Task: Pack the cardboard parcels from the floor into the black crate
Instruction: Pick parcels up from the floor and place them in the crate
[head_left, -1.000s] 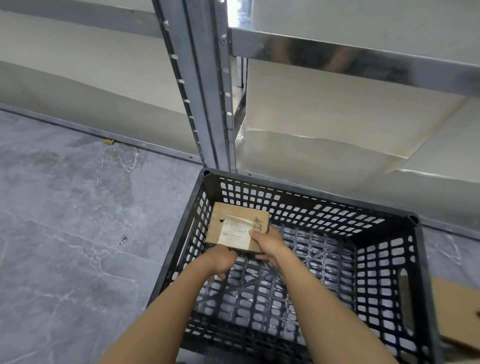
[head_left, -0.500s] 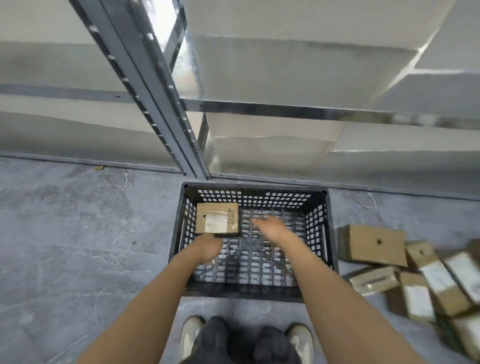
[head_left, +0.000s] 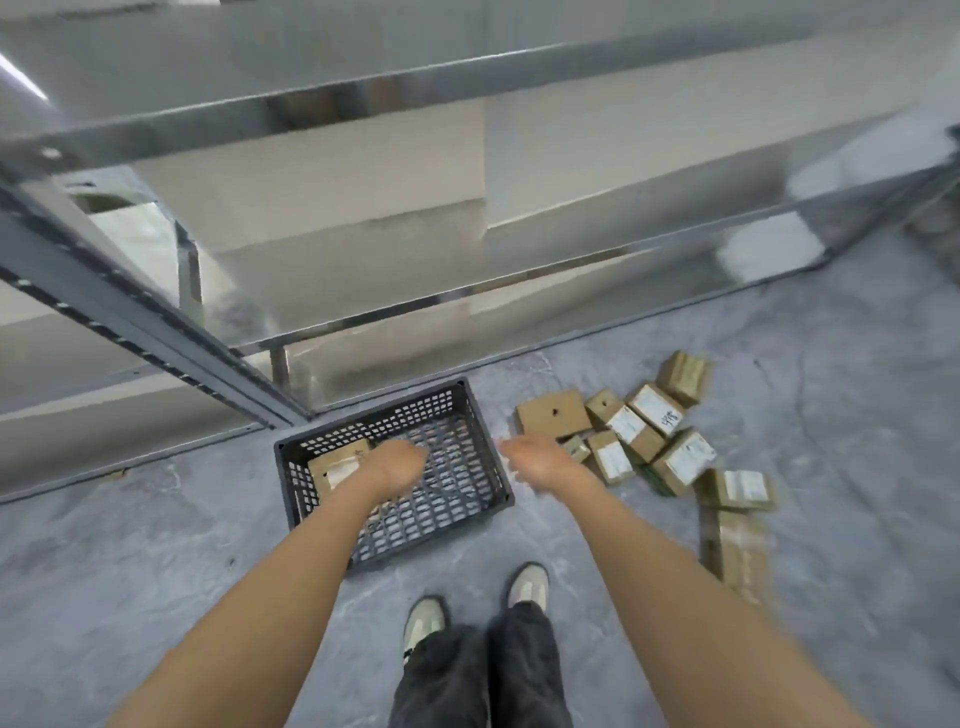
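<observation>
The black crate (head_left: 483, 447) stands on the grey floor against the shelving. One cardboard parcel (head_left: 335, 460) with a white label lies in its far left corner. My left hand (head_left: 397, 462) hovers over the crate, empty, partly hiding that parcel. My right hand (head_left: 540, 457) is open and empty, just right of the crate's rim, close to a heap of several cardboard parcels (head_left: 644, 431) on the floor. A flat brown parcel (head_left: 553, 413) lies nearest the crate.
Metal shelving (head_left: 363, 98) with a slanted upright (head_left: 156, 322) rises behind the crate. More parcels (head_left: 735, 551) lie along the right side. My shoes (head_left: 527, 584) stand just in front of the crate. The picture is blurred by motion.
The parcel was let go in the crate's corner. Both hands drew back, the right one swinging out over the rim towards the heap. The view rose and turned right.
</observation>
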